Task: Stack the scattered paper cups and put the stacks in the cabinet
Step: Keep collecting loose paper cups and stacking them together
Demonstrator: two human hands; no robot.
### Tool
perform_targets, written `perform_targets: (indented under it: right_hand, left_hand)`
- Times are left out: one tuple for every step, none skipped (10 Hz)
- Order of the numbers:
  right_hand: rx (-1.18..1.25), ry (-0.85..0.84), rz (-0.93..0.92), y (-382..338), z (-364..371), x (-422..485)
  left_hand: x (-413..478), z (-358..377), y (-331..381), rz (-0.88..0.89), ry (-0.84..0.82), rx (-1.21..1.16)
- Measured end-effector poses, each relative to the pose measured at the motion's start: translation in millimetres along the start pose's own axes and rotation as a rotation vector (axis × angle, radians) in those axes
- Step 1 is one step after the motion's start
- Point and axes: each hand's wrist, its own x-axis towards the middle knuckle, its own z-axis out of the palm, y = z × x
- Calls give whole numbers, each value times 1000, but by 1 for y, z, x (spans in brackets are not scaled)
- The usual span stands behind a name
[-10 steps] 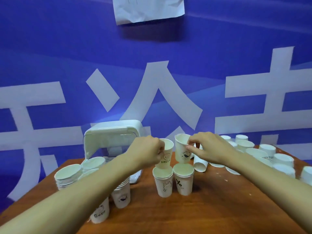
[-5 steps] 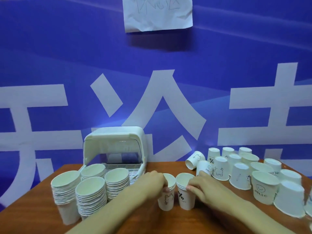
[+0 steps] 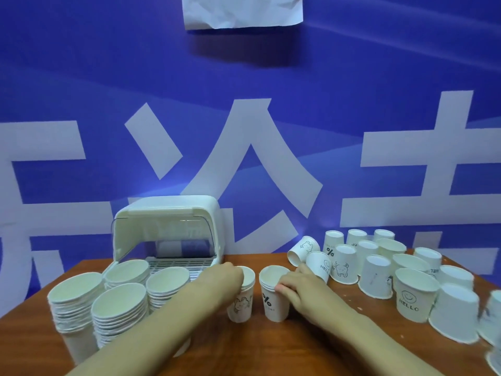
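Observation:
Two short stacks of white paper cups stand side by side at the table's middle. My left hand grips the rim of the bear-print stack. My right hand grips the rim of the "%" stack. Several taller stacks stand at the left, in front of the white cabinet, whose clear lid is lifted open. Scattered single cups, mostly upside down, cover the right side; one bear cup lies on its side.
The brown wooden table ends at a blue wall with large white characters. A white paper sheet hangs high on the wall. More upturned cups crowd the right edge.
Both hands came down from holding one cup each in the air and set those cups into the two standing cups. The camera view tilted down and the scattered cups at right came into sight.

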Motion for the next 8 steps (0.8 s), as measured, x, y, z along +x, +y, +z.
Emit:
perform_targets:
  right_hand:
    - [5, 6, -18, 1, 3, 8]
    - [-23, -31, -14, 1, 3, 9]
    - [11, 24, 20, 4, -17, 10]
    - [53, 260, 143, 23, -46, 18]
    - [-103, 216, 324, 56, -62, 29]
    - [-189, 72, 419, 82, -64, 42]
    - [-219, -37, 430, 94, -63, 57]
    - [-279, -156, 418, 99, -56, 69]
  left_hand:
    - [2, -1, -1, 20, -60, 30]
    - [5, -9, 2, 18, -95, 45]
    - [12, -32, 0, 24, -115, 84]
    - [29, -58, -2, 54, 45, 47]
    - [62, -76, 4, 76, 170, 47]
    - [101, -71, 26, 112, 170, 107]
    - [149, -57, 47, 150, 127, 104]
    - [197, -42, 68, 237, 90, 98]
